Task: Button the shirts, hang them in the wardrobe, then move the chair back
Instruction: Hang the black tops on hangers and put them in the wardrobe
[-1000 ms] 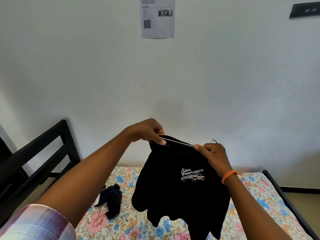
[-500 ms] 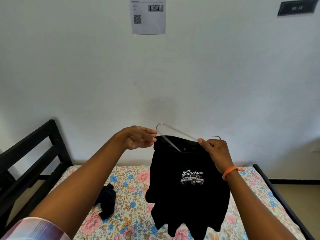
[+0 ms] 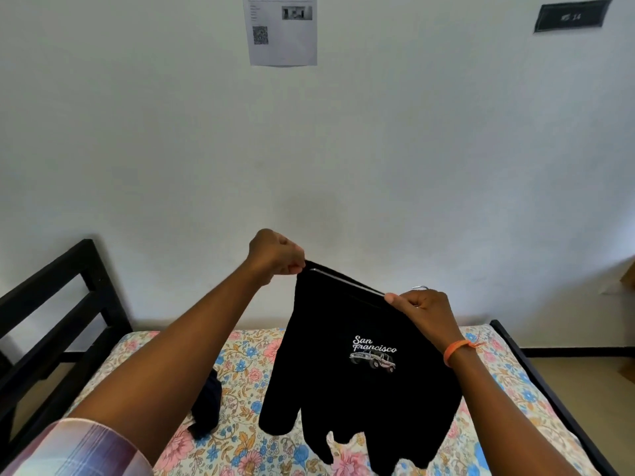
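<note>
Shirt (image 3: 360, 365) hangs below both grips — hanger (image 3: 347, 281) axis slopes from left hand (image 3: 275, 255) pinching fabric down to right hand (image 3: 424, 309) gripping hanger's neck.

Your black shirt (image 3: 360, 365) hangs limp on a thin metal hanger (image 3: 347, 281), white "San Francisco" print and a small truck graphic facing you. Its top edge stretches taut between your left hand (image 3: 278, 257) and right hand (image 3: 424, 309), sloping down toward the right one. Sleeves dangle below both hands.
</note>
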`<state>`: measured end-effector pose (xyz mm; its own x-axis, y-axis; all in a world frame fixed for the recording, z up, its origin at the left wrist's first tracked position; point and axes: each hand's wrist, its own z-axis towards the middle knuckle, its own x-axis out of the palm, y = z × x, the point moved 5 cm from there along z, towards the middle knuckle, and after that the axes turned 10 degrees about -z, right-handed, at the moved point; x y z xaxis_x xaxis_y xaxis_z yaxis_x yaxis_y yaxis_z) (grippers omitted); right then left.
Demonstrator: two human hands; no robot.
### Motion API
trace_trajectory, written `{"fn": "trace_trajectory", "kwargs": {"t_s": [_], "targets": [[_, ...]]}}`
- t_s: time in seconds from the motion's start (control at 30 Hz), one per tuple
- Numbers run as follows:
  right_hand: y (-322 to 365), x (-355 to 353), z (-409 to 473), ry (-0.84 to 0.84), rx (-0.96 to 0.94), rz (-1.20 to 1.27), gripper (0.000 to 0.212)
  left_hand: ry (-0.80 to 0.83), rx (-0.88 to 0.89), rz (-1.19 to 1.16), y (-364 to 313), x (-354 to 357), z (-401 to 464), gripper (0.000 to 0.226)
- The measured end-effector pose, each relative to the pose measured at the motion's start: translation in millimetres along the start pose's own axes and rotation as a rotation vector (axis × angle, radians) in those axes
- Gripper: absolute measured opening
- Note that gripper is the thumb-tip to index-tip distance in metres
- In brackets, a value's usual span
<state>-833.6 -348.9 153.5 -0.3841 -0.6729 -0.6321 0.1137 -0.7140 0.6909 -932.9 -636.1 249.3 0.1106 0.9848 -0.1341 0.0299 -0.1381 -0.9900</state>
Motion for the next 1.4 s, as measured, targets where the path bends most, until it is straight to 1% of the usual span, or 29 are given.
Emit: {"fn": "trace_trajectory", "kwargs": {"t_s": [0.07, 0.1, 0.17, 0.23, 0.33, 0.37, 0.43, 0.5, 0.57, 0.63, 0.7, 0.77, 0.8, 0.83, 0.9, 0.93, 1.07, 1.17, 1.23, 1.3, 1.4], "targets": [[-1.4, 9.0, 0.3, 0.053, -0.025, -0.111, 0.042, 0.000, 0.056, 0.079, -11.7, 9.0, -6.1, 0.009], [2.4, 14.9, 1.2, 0.084, -0.056, -0.174, 0.042, 0.019, 0.100, 0.135, -18.2, 19.3, -12.0, 0.009], [18.2, 28.6, 4.3, 0.127, -0.172, -0.276, 0.049, 0.094, 0.184, 0.212, -28.4, 46.8, -26.9, 0.012], [40.7, 38.9, 6.0, 0.144, -0.281, -0.309, 0.050, 0.175, 0.242, 0.256, -32.4, 75.1, -41.3, 0.014], [58.5, 42.7, 8.4, 0.178, -0.335, -0.281, 0.036, 0.261, 0.356, 0.361, -35.6, 99.8, -56.0, 0.015], [58.3, 40.4, 11.0, 0.191, -0.331, -0.293, 0.035, 0.270, 0.377, 0.387, -36.3, 100.3, -57.2, 0.015], [51.9, 25.7, 17.1, 0.174, -0.298, -0.269, 0.033, 0.273, 0.345, 0.406, -33.3, 94.0, -53.1, 0.017], [46.3, 7.8, 21.8, 0.121, -0.290, -0.220, 0.037, 0.268, 0.284, 0.380, -25.0, 82.7, -45.8, 0.018], [47.1, -2.3, 24.2, 0.114, -0.282, -0.189, 0.039, 0.265, 0.257, 0.321, -15.9, 76.0, -40.4, 0.016], [51.9, -4.1, 26.7, 0.111, -0.283, -0.208, 0.040, 0.252, 0.289, 0.313, -10.3, 76.0, -36.4, 0.017], [60.7, -3.4, 30.2, 0.129, -0.298, -0.228, 0.040, 0.224, 0.384, 0.423, -7.4, 72.5, -33.9, 0.025], [65.7, -6.5, 33.8, 0.143, -0.303, -0.235, 0.040, 0.246, 0.448, 0.590, 0.5, 70.6, -32.2, 0.038], [66.5, -9.3, 35.9, 0.144, -0.307, -0.237, 0.040, 0.276, 0.439, 0.648, 7.5, 69.1, -31.5, 0.037], [65.2, -12.1, 38.4, 0.147, -0.303, -0.231, 0.039, 0.311, 0.414, 0.661, 14.9, 67.5, -30.5, 0.031], [59.7, -17.4, 42.6, 0.170, -0.267, -0.193, 0.036, 0.337, 0.401, 0.641, 26.3, 62.7, -27.9, 0.015], [56.3, -20.2, 44.0, 0.180, -0.253, -0.179, 0.035, 0.329, 0.418, 0.630, 28.5, 60.1, -27.0, 0.012], [35.1, -43.7, 50.2, 0.161, -0.192, -0.179, 0.033, 0.315, 0.467, 0.482, 27.1, 50.6, -25.9, 0.015], [21.6, -62.9, 50.9, 0.129, -0.131, -0.160, 0.033, 0.245, 0.497, 0.429, 26.0, 39.9, -19.5, 0.015], [19.5, -68.1, 51.0, 0.122, -0.115, -0.154, 0.033, 0.242, 0.483, 0.398, 26.9, 37.9, -15.2, 0.016], [21.5, -65.7, 51.1, 0.139, -0.115, -0.156, 0.034, 0.253, 0.487, 0.459, 27.5, 42.7, -13.4, 0.017], [24.7, -58.3, 49.7, 0.153, -0.114, -0.152, 0.035, 0.286, 0.544, 0.665, 23.4, 61.6, -14.9, 0.020]]}}
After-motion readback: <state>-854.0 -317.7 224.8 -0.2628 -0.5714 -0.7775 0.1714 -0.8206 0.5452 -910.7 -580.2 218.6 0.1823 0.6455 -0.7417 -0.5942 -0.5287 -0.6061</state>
